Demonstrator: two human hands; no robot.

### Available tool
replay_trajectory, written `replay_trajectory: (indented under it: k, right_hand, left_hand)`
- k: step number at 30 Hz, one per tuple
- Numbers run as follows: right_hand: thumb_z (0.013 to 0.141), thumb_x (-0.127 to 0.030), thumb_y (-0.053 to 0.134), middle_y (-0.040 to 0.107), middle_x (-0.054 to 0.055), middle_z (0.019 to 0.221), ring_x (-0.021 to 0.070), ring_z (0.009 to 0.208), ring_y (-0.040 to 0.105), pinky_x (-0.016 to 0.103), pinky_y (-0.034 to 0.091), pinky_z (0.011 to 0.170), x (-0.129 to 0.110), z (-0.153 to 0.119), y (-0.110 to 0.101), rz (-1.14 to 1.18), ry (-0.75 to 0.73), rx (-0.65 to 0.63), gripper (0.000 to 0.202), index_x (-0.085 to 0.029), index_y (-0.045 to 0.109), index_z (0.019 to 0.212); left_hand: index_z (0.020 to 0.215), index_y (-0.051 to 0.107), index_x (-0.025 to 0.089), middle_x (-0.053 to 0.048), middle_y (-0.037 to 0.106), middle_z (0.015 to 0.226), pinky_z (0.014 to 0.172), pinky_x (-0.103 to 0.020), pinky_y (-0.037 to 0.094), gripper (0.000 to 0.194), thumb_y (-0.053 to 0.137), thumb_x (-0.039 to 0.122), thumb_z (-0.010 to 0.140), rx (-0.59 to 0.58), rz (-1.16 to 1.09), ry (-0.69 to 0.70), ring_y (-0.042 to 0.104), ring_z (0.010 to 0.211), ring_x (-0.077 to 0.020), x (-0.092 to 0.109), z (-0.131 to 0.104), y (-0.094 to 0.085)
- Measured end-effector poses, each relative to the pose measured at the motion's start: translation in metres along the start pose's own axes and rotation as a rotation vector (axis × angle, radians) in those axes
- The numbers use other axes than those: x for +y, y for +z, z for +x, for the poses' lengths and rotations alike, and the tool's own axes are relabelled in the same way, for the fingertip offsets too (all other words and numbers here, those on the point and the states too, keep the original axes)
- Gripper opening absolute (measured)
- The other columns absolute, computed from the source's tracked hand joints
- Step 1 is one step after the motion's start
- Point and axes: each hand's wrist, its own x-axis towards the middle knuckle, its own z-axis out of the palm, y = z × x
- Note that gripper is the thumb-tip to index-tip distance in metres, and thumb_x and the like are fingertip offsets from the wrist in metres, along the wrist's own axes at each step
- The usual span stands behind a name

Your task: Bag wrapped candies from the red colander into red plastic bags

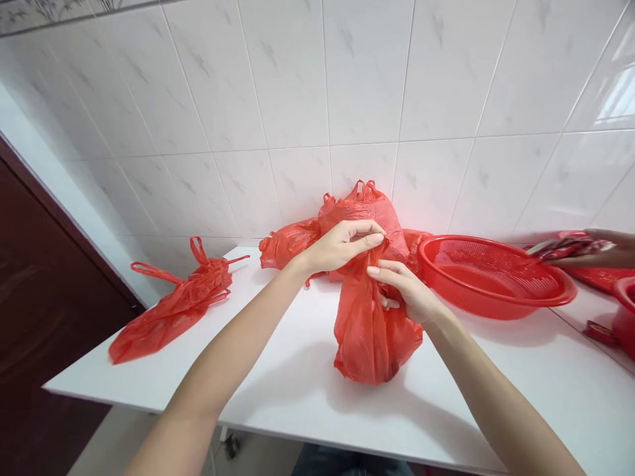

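At the near side, below the table edge, dark blue cloth (347, 461) shows over my lap, and my bare forearms reach in over a smooth white tabletop (288, 400). In front of me stands a bulging, thin red plastic bag (364, 340), its full lower part close to the white surface and its gathered neck drawn upward; I cannot tell what is inside. My left hand (342, 246) is at the top, thumb and forefinger closed in a pinch on the twisted plastic. Just below, my right hand (409, 289) grips the neck from the right, its fingers curled and partly hidden by the folds. Over to the left, apart from my hands, a slack red plastic bag with loop handles (173, 314) lies on its side. To the right, a round red plastic colander with mesh walls (496, 299) rests on the table; near its far right rim, another person's hand (612, 254) holds a crumpled red-and-white item (570, 249), too blurred to make out. At the right edge, part of a red container (626, 318) shows. Behind my bag, against the wall, sit a plump red bag with knotted handles (362, 215) and, to its left, a lower red bundle (292, 241). Beyond everything rises a wall of white, grey-veined tiles (297, 86).
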Motion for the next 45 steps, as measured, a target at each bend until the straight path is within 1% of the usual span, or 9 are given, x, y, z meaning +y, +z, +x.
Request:
replay_trajectory:
  k: [4, 10, 18, 22, 26, 32, 35, 41, 45]
  right_hand:
    - [0.084, -0.054, 0.071, 0.049, -0.005, 0.046, 0.0068, 0.041, 0.036, 0.024, 0.023, 0.043, 0.006, 0.002, 0.001, -0.047, -0.011, 0.062, 0.051, -0.021, 0.042, 0.058]
    - [0.086, -0.058, 0.069, 0.058, -0.001, 0.051, 0.007, 0.043, 0.042, 0.024, 0.034, 0.048, 0.015, 0.009, -0.009, 0.047, -0.01, 0.095, 0.051, -0.017, 0.055, 0.059]
    - [0.078, -0.048, 0.079, 0.059, -0.003, 0.053, 0.0087, 0.046, 0.051, 0.023, 0.041, 0.051, 0.014, 0.016, -0.013, 0.104, 0.001, 0.142, 0.035, -0.014, 0.073, 0.084]
    - [0.074, -0.047, 0.082, 0.063, 0.0, 0.055, 0.0119, 0.051, 0.059, 0.024, 0.046, 0.055, 0.013, 0.012, -0.016, 0.128, 0.033, 0.172, 0.034, -0.015, 0.074, 0.084]
    - [0.076, -0.049, 0.08, 0.067, 0.001, 0.066, 0.0133, 0.055, 0.063, 0.027, 0.049, 0.059, 0.01, 0.006, -0.016, 0.058, -0.014, 0.15, 0.035, -0.016, 0.072, 0.082]
    - [0.093, -0.044, 0.06, 0.063, 0.001, 0.07, 0.0164, 0.064, 0.061, 0.028, 0.045, 0.06, 0.008, -0.003, -0.005, -0.53, -0.273, 0.205, 0.031, -0.019, 0.064, 0.075]
    - [0.096, -0.036, 0.055, 0.058, -0.001, 0.065, 0.0145, 0.059, 0.053, 0.027, 0.041, 0.057, 0.011, -0.008, -0.003, -0.744, -0.412, 0.373, 0.027, -0.021, 0.06, 0.075]
    - [0.097, -0.032, 0.053, 0.069, 0.003, 0.075, 0.0266, 0.098, 0.071, 0.034, 0.053, 0.081, 0.022, -0.01, -0.005, -0.67, -0.467, 0.349, 0.015, -0.025, 0.066, 0.095]
    - [0.095, -0.032, 0.06, 0.074, 0.008, 0.107, 0.0301, 0.13, 0.06, 0.042, 0.05, 0.101, 0.026, -0.009, -0.011, -0.607, -0.48, 0.25, 0.011, -0.025, 0.068, 0.097]
  left_hand:
    - [0.101, 0.073, 0.02, -0.006, 0.072, 0.105, 0.091, -0.032, 0.047, 0.028, 0.059, 0.044, 0.094, 0.072, 0.031, -0.01, 0.064, 0.1, -0.0197, -0.008, -0.006, 0.0]
    - [0.085, 0.072, 0.019, -0.004, 0.072, 0.086, 0.074, -0.029, 0.051, 0.018, 0.07, 0.036, 0.086, 0.266, 0.087, -0.199, 0.065, 0.078, -0.0175, -0.009, -0.041, 0.004]
    - [0.088, 0.08, 0.025, -0.006, 0.077, 0.094, 0.089, -0.036, 0.054, 0.017, 0.063, 0.021, 0.09, 0.281, 0.28, 0.013, 0.071, 0.09, -0.0226, -0.015, -0.074, 0.055]
    - [0.086, 0.079, 0.024, -0.007, 0.078, 0.097, 0.089, -0.037, 0.054, 0.014, 0.065, 0.022, 0.088, 0.361, 0.164, -0.009, 0.072, 0.092, -0.0237, -0.033, -0.077, 0.066]
    - [0.086, 0.075, 0.022, -0.006, 0.075, 0.094, 0.088, -0.035, 0.053, 0.009, 0.075, 0.024, 0.077, 0.582, -0.09, -0.092, 0.069, 0.091, -0.0222, -0.049, -0.07, 0.061]
    - [0.108, 0.072, 0.02, -0.004, 0.073, 0.094, 0.085, -0.034, 0.052, 0.036, 0.077, 0.036, 0.075, 0.332, -0.641, -0.191, 0.067, 0.086, -0.0202, -0.062, -0.05, 0.058]
    - [0.098, 0.074, 0.019, -0.004, 0.073, 0.089, 0.075, -0.031, 0.053, 0.037, 0.081, 0.041, 0.07, 0.419, -0.746, -0.327, 0.066, 0.077, -0.0184, -0.064, -0.046, 0.06]
    - [0.075, 0.076, 0.015, -0.006, 0.07, 0.073, 0.068, -0.029, 0.05, 0.034, 0.08, 0.048, 0.07, 0.314, -0.877, -0.45, 0.062, 0.068, -0.0168, -0.062, -0.044, 0.059]
    - [0.068, 0.073, 0.016, -0.002, 0.068, 0.069, 0.067, -0.028, 0.048, 0.026, 0.085, 0.038, 0.063, 0.395, -0.941, -0.44, 0.059, 0.066, -0.0138, -0.057, -0.04, 0.061]
